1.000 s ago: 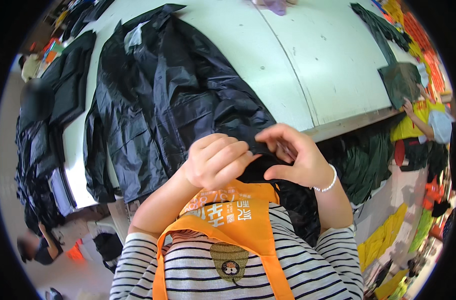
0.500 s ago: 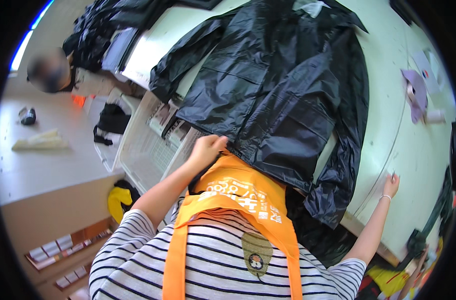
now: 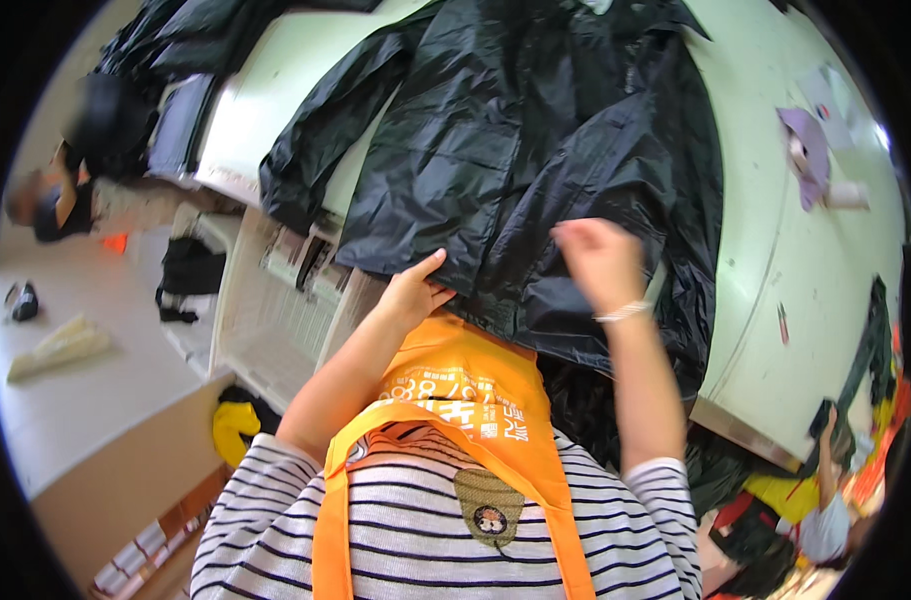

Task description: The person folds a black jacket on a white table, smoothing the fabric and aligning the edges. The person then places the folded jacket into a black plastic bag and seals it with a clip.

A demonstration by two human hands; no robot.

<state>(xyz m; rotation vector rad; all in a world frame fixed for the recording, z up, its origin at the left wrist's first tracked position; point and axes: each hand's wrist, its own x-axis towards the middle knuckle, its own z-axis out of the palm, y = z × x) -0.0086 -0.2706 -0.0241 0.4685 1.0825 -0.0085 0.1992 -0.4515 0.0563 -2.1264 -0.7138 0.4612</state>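
Observation:
A shiny black jacket (image 3: 445, 150) lies spread front up on the table, its collar at the far end and its sleeves out to both sides. At its near hem, left of the middle, my left hand (image 3: 411, 296) is closed on the edge, thumb on top of the cloth. My right hand (image 3: 603, 265), wearing a pale bracelet, hovers over the lower right front of the jacket. Motion blurs its fingers, which look bent, and I see nothing in them. A small slim tool with a reddish part (image 3: 782, 325) lies on the table to the right.
The pale table (image 3: 765, 250) carries a lilac cloth item (image 3: 804, 150) and a white roll (image 3: 847, 195) at right. White plastic baskets (image 3: 265, 320) stand left of the jacket. Dark garments (image 3: 180, 50) are piled far left. People are at the far left and lower right.
My right hand has let go of the small tool on the table and swung left over the jacket. My left hand stays at the hem, its thumb now showing on top. The view has shifted.

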